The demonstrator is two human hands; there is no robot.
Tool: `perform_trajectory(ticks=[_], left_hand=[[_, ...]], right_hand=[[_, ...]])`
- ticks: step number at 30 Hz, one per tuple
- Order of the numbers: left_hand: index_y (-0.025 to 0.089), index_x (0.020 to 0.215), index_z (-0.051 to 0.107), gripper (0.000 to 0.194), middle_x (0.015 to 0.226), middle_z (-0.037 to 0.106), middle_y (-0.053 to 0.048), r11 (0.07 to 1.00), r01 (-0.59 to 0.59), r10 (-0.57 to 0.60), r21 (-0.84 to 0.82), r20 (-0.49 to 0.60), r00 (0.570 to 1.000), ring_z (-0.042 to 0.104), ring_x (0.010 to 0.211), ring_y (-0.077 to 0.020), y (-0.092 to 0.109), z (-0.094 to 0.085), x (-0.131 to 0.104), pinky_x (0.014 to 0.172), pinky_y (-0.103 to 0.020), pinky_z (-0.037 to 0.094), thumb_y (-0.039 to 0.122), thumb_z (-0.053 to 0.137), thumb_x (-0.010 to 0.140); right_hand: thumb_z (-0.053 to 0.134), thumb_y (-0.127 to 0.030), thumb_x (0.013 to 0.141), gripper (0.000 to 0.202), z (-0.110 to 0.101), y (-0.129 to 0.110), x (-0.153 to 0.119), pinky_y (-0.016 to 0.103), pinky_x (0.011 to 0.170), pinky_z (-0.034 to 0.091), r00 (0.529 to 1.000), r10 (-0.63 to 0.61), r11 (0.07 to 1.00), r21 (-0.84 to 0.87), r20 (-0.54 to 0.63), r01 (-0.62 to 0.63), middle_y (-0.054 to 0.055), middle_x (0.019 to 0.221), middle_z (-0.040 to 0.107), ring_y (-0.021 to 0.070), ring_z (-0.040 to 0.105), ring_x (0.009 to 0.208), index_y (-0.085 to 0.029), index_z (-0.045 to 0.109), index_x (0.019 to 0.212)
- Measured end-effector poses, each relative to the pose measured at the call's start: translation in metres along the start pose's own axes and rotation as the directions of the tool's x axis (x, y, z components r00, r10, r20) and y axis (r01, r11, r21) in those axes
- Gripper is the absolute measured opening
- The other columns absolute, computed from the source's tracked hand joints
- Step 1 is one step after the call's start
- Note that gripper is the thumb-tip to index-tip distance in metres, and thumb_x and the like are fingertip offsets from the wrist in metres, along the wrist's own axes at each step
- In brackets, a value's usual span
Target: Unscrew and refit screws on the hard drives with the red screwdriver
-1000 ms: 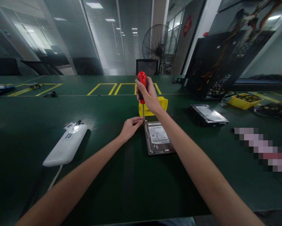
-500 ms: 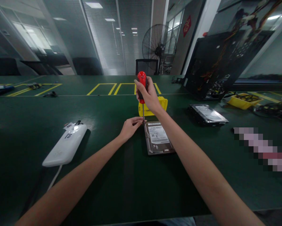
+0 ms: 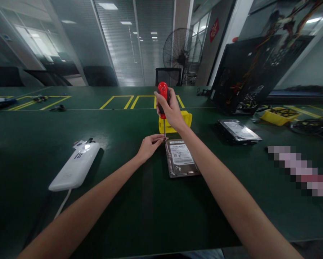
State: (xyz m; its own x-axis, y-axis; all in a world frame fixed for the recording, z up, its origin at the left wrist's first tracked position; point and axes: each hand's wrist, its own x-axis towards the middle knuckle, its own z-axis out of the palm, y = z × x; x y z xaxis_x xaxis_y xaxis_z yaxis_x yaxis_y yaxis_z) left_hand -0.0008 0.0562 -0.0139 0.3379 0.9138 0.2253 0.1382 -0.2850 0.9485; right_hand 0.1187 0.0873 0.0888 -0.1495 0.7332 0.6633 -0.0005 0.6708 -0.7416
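Note:
My right hand is closed round the red and black handle of a screwdriver. Its shaft points straight down, with the tip at the far left corner of a hard drive. The drive lies flat, label up, partly covered by my right forearm. At that same corner my left hand has thumb and fingertips pressed together beside the screwdriver tip. Whatever is pinched there is too small to make out. Just behind the drive, a yellow bin shows partly behind my right hand.
A second hard drive lies to the right, before an open black computer case. Farther right are another yellow bin and dark cables. A white power bank with a cable lies left. A blurred-out strip is at right.

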Motion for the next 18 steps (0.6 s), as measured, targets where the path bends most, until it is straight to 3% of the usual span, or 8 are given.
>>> perform_trajectory(ticks=[18], left_hand=[[0.011,0.106,0.061,0.030,0.106,0.067,-0.010,1.000,0.008,-0.008,-0.027,0.000,1.000,0.062,0.101,-0.0191,-0.0010,-0.0005,-0.0003,0.096,-0.036,0.044,0.024,0.058,0.079]], right_hand=[[0.030,-0.059,0.087,0.040,0.0006,-0.0071,-0.0033,0.033,0.058,0.053,0.999,0.034,0.999,-0.028,0.000,-0.034,0.001,0.079,0.050,0.0121,0.053,0.060,-0.026,0.031,0.110]])
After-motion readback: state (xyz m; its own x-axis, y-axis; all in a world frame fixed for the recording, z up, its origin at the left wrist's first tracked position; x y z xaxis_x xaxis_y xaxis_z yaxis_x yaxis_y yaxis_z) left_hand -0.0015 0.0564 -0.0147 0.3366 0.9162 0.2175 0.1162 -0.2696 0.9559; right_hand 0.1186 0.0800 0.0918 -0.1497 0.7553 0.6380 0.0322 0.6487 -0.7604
